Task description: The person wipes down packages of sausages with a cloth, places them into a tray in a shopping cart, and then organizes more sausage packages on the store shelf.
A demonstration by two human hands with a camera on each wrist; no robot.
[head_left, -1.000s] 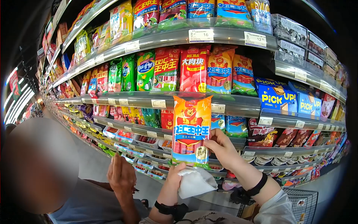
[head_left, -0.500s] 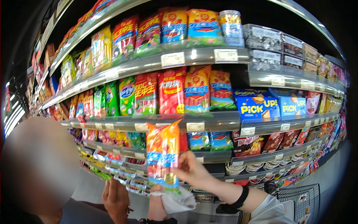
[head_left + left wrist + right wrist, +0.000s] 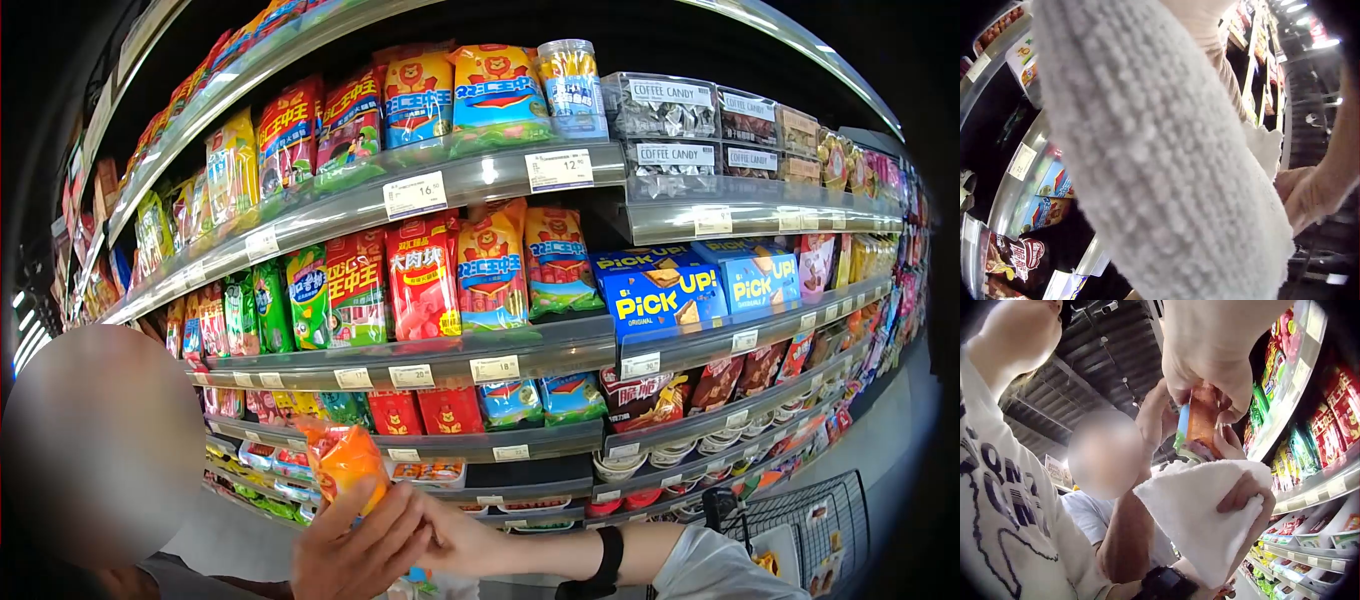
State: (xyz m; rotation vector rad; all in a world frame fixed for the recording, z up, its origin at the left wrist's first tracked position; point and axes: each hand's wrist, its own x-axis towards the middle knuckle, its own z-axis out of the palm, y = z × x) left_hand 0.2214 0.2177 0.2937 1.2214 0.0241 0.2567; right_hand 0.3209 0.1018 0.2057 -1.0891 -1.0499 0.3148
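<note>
An orange-topped snack packet point(image 3: 345, 465) is low in the head view, tilted, partly covered by another person's hand point(image 3: 360, 545). My right hand point(image 3: 455, 540) is just behind that hand; in the right wrist view my right hand point(image 3: 1216, 356) pinches the packet point(image 3: 1202, 419) from above. Below it my left hand point(image 3: 1250, 503) has its fingers curled round a white cloth point(image 3: 1194, 512), with a fingertip by the packet's lower end. The cloth point(image 3: 1154, 156) fills most of the left wrist view. My left hand is hidden in the head view.
Shelves point(image 3: 540, 350) of bagged snacks and blue boxes point(image 3: 665, 295) curve across in front. A black wire cart point(image 3: 820, 520) is at the lower right. The other person point(image 3: 1125, 531) stands close, at the left in the head view.
The packet has moved down and left, from upright to tilted. The other person's hand has come up over it, beside my right hand. The shelves have shifted left and down in the head view.
</note>
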